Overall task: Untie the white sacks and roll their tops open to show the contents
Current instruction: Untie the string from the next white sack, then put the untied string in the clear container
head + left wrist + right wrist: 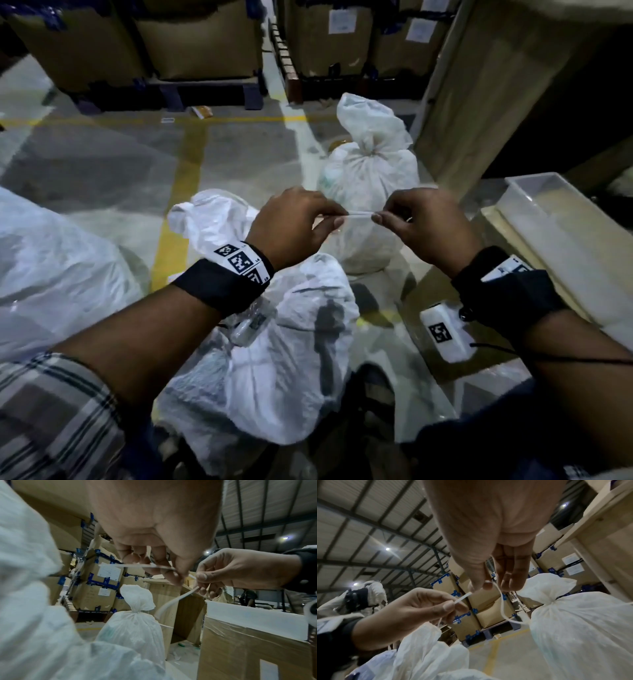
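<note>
Both hands hold a thin white tie strip (pixel 359 214) taut in the air between them. My left hand (pixel 337 219) pinches one end with thumb and forefinger, and my right hand (pixel 378 217) pinches the other. In the left wrist view the strip (pixel 130 565) runs past my left fingers and a tail hangs below my right hand (pixel 200 577). The nearest white sack (pixel 274 359) lies under my left forearm with its top loose. Beyond the hands stands another white sack (pixel 370 171), its neck knotted shut (pixel 553 601). A third sack (pixel 51 274) bulges at the left.
Cardboard boxes on pallets (pixel 202 44) line the back. A tall wooden crate (pixel 496 102) stands at the right, with a white tray (pixel 548 212) on a taped carton in front of it. Yellow lines (pixel 178 192) mark the concrete floor.
</note>
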